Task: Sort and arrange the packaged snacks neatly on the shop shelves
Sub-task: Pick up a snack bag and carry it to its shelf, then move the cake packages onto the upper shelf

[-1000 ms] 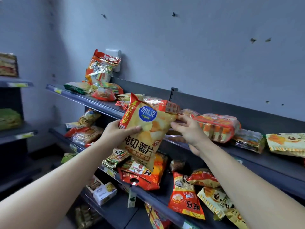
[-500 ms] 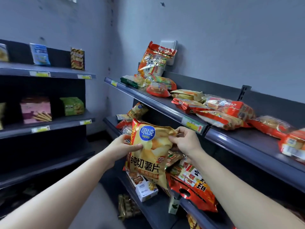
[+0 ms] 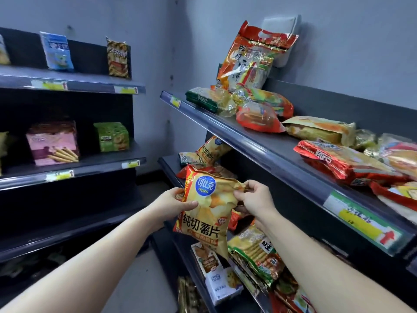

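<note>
Head view.

1. My left hand [image 3: 173,204]: the fingers are curled behind the left edge of the yellow chip bag [image 3: 207,213]. The thumb is pressed across its front, just under the round blue logo.
2. My right hand [image 3: 255,197]: thumb and forefinger pinch the bag's crumpled top right corner, and the other fingers are bent loosely behind it.
3. Yellow chip bag: upright and printed face towards me, it is held in the air between both hands. It sits in front of the right-hand unit, below the rim of the top shelf [image 3: 248,141]. Its lower end overlaps a cracker pack [image 3: 257,254] in view (whether they touch, I cannot tell).
4. A second yellow chip bag [image 3: 211,150] lies tilted on the middle shelf, further back.
5. Top shelf, loose heap: a tall orange bag [image 3: 250,57] leans on the wall, with a green pack [image 3: 203,99] and a red pack [image 3: 257,118] lying flat beside it.
6. Left-hand unit [image 3: 90,168]: a pink box [image 3: 53,143] and a green box [image 3: 111,136] stand upright and well apart. A blue packet [image 3: 57,50] stands on the shelf above.
</note>
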Tool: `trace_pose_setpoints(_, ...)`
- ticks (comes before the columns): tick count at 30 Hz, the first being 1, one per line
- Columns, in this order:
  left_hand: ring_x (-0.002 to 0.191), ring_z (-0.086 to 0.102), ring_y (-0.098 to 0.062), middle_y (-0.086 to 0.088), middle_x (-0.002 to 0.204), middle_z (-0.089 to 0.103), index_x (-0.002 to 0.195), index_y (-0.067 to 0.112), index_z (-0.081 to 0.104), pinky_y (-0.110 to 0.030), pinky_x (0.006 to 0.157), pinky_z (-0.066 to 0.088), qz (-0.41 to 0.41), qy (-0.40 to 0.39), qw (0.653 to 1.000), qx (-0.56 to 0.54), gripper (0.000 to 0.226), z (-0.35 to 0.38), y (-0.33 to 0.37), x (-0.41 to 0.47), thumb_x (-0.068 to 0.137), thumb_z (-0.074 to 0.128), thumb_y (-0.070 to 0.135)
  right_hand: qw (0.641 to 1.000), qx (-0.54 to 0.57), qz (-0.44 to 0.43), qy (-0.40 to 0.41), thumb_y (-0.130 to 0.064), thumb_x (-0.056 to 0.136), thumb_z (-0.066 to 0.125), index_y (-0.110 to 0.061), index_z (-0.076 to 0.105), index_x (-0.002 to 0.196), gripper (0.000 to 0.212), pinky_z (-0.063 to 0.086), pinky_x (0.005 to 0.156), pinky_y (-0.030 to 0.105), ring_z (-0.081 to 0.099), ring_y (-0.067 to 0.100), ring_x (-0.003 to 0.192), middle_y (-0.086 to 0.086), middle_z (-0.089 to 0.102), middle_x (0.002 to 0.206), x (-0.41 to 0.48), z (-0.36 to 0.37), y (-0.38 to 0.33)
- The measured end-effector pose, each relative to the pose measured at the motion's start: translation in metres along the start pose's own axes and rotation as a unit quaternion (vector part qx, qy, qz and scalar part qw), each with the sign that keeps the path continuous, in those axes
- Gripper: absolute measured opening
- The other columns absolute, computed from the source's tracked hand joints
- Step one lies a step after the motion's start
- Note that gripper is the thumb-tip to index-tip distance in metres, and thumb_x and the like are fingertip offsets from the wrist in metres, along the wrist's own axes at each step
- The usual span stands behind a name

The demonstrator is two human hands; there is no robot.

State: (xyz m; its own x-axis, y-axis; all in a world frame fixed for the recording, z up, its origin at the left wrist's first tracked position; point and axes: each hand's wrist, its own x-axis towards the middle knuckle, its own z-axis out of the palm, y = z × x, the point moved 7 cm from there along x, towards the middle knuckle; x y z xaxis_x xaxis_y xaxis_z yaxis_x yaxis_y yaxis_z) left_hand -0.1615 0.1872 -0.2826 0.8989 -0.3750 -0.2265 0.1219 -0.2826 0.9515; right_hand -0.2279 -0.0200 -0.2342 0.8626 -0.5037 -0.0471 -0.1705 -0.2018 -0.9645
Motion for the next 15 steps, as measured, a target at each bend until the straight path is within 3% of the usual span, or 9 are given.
trace_pose_setpoints(3,0.103,0.063,-0.018,-0.006,0.126,0.06,0.143,0.013,0.039,-0.031,0.084,0.054,-0.005,0.006,1.0,0.019,0.075,-0.011,-0.006,0.044,0.08,0.076,0.032,1.0,-0.004,0.0,0.031,0.001,0.084,0.065,-0.013,0.059,0.068,0.021,0.057,0.07,0.043,0.062,0.026,0.076,0.014,0.068,0.083,0.04,0.012,0.002)
trace_pose_setpoints(5,0.106,0.06,-0.017,-0.006,0.128,0.058,0.141,0.014,0.042,-0.027,0.079,0.05,-0.005,0.011,0.999,0.046,0.072,-0.019,-0.009,0.074,0.081,0.075,0.037,0.998,-0.009,-0.007,0.055,0.0,0.083,0.064,-0.014,0.06,0.068,0.021,0.056,0.08,0.053,0.063,0.027,0.079,0.015,0.069,0.085,0.07,0.019,0.003)
trace_pose_setpoints(7,0.104,0.06,-0.016,-0.003,0.121,0.06,0.136,0.015,0.049,-0.025,0.074,0.048,-0.01,0.006,0.998,0.067,0.066,-0.026,-0.014,0.105,0.08,0.075,0.04,0.996,0.001,-0.01,0.09,-0.002,0.084,0.063,-0.014,0.06,0.074,0.016,0.054,0.086,0.052,0.064,0.028,0.086,0.016,0.069,0.094,0.1,0.025,0.006)
trace_pose_setpoints(8,0.103,0.061,-0.017,-0.003,0.119,0.061,0.133,0.015,0.052,-0.024,0.071,0.048,-0.011,0.001,0.997,0.074,0.063,-0.029,-0.016,0.121,0.08,0.075,0.041,0.994,0.004,-0.008,0.112,-0.005,0.086,0.062,-0.012,0.063,0.084,0.007,0.052,0.09,0.047,0.063,0.029,0.093,0.017,0.068,0.103,0.112,0.027,0.006)
trace_pose_setpoints(10,0.1,0.061,-0.017,-0.004,0.119,0.063,0.13,0.015,0.056,-0.023,0.065,0.046,-0.012,-0.011,0.996,0.088,0.061,-0.034,-0.018,0.152,0.08,0.075,0.042,0.987,0.011,0.023,0.161,-0.015,0.091,0.059,-0.007,0.06,0.115,0.026,0.047,0.094,0.039,0.058,0.03,0.11,0.016,0.061,0.124,0.131,0.03,0.003)
trace_pose_setpoints(12,0.1,0.06,-0.017,-0.006,0.122,0.062,0.129,0.013,0.056,-0.02,0.061,0.045,-0.01,-0.024,0.994,0.106,0.057,-0.036,-0.019,0.18,0.082,0.073,0.041,0.982,0.006,0.047,0.185,-0.015,0.096,0.05,0.0,0.054,0.125,0.033,0.045,0.085,0.034,0.056,0.031,0.112,0.019,0.056,0.128,0.149,0.031,0.0)
trace_pose_setpoints(14,0.106,0.059,-0.018,-0.006,0.124,0.061,0.13,0.012,0.055,-0.022,0.07,0.047,-0.011,-0.035,0.991,0.126,0.057,-0.034,-0.023,0.208,0.083,0.072,0.04,0.98,-0.012,0.054,0.192,-0.008,0.099,0.042,0.005,0.057,0.111,0.023,0.038,0.068,0.029,0.054,0.025,0.089,0.02,0.059,0.11,0.168,0.034,0.002)
trace_pose_setpoints(15,0.109,0.058,-0.018,-0.005,0.126,0.06,0.131,0.012,0.054,-0.025,0.079,0.049,-0.014,-0.037,0.989,0.14,0.059,-0.032,-0.026,0.22,0.083,0.072,0.041,0.977,-0.033,0.057,0.201,-0.007,0.099,0.039,0.003,0.057,0.095,0.02,0.033,0.059,0.029,0.048,0.022,0.076,0.017,0.055,0.095,0.174,0.034,0.001)
